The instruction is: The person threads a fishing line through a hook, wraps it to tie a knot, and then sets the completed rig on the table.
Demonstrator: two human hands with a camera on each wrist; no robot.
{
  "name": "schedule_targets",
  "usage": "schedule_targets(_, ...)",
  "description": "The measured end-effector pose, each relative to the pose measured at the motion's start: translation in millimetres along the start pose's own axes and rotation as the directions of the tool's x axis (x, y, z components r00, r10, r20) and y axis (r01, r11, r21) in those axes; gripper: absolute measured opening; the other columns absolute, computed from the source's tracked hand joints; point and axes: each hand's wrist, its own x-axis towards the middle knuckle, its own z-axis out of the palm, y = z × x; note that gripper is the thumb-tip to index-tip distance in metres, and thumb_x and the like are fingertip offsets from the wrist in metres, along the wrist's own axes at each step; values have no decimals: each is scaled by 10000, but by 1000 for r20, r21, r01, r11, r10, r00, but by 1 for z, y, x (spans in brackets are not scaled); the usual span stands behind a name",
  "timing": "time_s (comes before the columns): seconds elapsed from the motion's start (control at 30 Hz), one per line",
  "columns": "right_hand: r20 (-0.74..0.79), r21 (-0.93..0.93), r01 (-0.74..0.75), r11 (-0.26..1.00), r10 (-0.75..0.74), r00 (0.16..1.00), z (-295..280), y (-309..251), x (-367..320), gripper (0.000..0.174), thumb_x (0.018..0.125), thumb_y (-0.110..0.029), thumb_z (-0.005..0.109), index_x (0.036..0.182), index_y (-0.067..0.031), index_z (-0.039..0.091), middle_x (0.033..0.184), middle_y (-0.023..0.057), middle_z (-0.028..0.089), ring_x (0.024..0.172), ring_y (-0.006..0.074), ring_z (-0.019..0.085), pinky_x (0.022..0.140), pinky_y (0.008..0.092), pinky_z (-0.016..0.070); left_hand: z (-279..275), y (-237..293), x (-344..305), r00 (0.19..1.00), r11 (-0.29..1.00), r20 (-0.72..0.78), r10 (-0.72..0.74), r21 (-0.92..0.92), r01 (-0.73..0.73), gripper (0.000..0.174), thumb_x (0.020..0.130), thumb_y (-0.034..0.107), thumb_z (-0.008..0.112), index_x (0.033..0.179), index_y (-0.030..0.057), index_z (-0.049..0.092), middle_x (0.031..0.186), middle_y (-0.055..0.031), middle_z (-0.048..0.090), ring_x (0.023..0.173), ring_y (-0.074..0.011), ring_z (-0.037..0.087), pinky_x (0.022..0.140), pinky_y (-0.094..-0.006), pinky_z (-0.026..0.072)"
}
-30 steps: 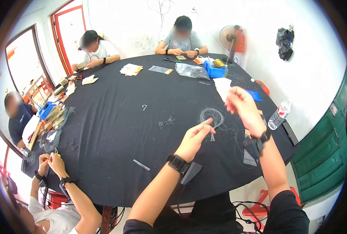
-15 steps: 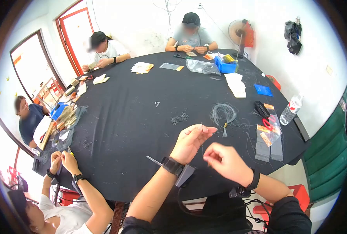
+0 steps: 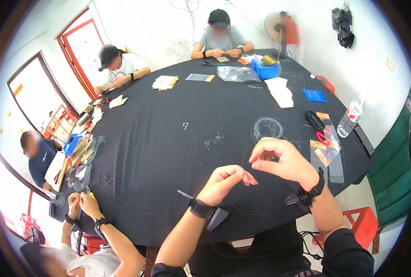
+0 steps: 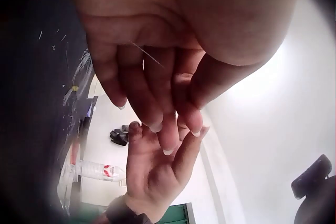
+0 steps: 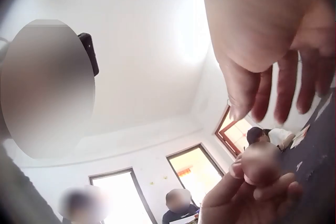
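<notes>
Across a black-covered worktop [image 3: 141, 166], going left to right, a small dark tangle of thread [image 3: 214, 138] lies beyond the person's left hand [image 3: 226, 182], whose grip is a pinch, thumb pressed to fingertips, on a fine strand [image 4: 146, 54] that crosses its palm. Next comes a loose grey coil [image 3: 256, 131] on the worktop, partly hidden behind the raised right hand [image 3: 284, 159], whose grip is loosely curved with thumb and fingers slightly apart and nothing visible between them. Farther right are red-handled scissors [image 3: 324, 136] and a clear bottle [image 3: 350, 120].
</notes>
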Motion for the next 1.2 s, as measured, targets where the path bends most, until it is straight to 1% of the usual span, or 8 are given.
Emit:
schedule_targets(0.23, 120, 353, -82, 932, 42, 992, 25, 17, 4, 82, 905, -75, 701, 896, -6, 660, 868, 33, 616, 770, 108, 632, 666, 256, 495, -2, -1, -1, 997, 993, -41, -65, 96, 68, 306, 1036, 217, 506, 889, 5, 671, 936, -128, 698, 948, -226, 673, 925, -382, 504)
schedule_targets(0.37, 25, 328, -23, 944, 16, 1000, 25, 47, 5, 77, 926, -100, 683, 911, -28, 660, 859, 7, 628, 775, 65, 584, 686, 240, 472, 1, 1, 0, 998, 993, -32, -48, 108, 51, 362, 1039, 221, 483, 847, -16, 677, 925, -156, 703, 939, -243, 677, 912, -388, 512)
schedule_targets(0.47, 70, 464, -176, 868, 162, 984, 9, 45, 1, 85, 950, -147, 665, 930, -65, 658, 870, -15, 637, 799, 65, 578, 711, 226, 462, -2, -1, -1, 999, 994, -30, -34, 102, 37, 388, 1035, 231, 480, 821, -20, 684, 919, -175, 708, 931, -255, 680, 896, -393, 516)
schedule_targets(0.63, 304, 521, -359, 774, 225, 926, 4, 45, -20, 180, 970, -250, 649, 970, -71, 661, 1238, 61, 622, 954, 59, 562, 825, 243, 455, -1, 1, -2, 999, 992, 13, -35, 121, 33, 376, 1017, 216, 495, 800, -20, 693, 893, -182, 716, 902, -258, 686, 876, -386, 513)
schedule_targets(0.73, 321, 596, -430, 678, 289, 902, 21, 30, -15, 216, 976, -255, 642, 1022, -48, 687, 1178, 66, 658, 975, 75, 575, 846, 250, 459, 7, 3, -4, 998, 987, 12, -68, 145, 66, 371, 1010, 198, 492, 785, -20, 691, 873, -177, 718, 883, -253, 689, 873, -378, 511)
schedule_targets(1.0, 10, 681, -147, 717, 191, 981, 30, 55, 24, 193, 928, -230, 703, 977, -44, 710, 961, 22, 680, 886, 85, 596, 796, 234, 465, -4, 3, -4, 996, 992, -83, -17, 126, 27, 375, 1007, 179, 483, 740, -2, 674, 872, -175, 721, 877, -246, 686, 886, -375, 505)
schedule_targets(1.1, -83, 637, -20, 771, 94, 992, 26, 61, 32, 144, 928, -171, 698, 942, -29, 709, 954, 20, 679, 897, 90, 595, 801, 238, 466, -11, 5, -2, 994, 979, -95, 52, 203, -31, 369, 1023, 251, 460, 851, 3, 672, 1040, -185, 706, 1005, -241, 654, 936, -388, 488)
schedule_targets(1.2, -177, 504, 136, 853, -52, 983, 34, 59, 28, 125, 921, -135, 699, 929, -10, 706, 953, 24, 686, 904, 93, 593, 819, 241, 466, -15, -6, 2, 880, 988, -469, 77, 157, -2, 404, 1036, 356, 418, 1035, 12, 631, 1264, -179, 621, 1151, -241, 586, 1004, -413, 452)
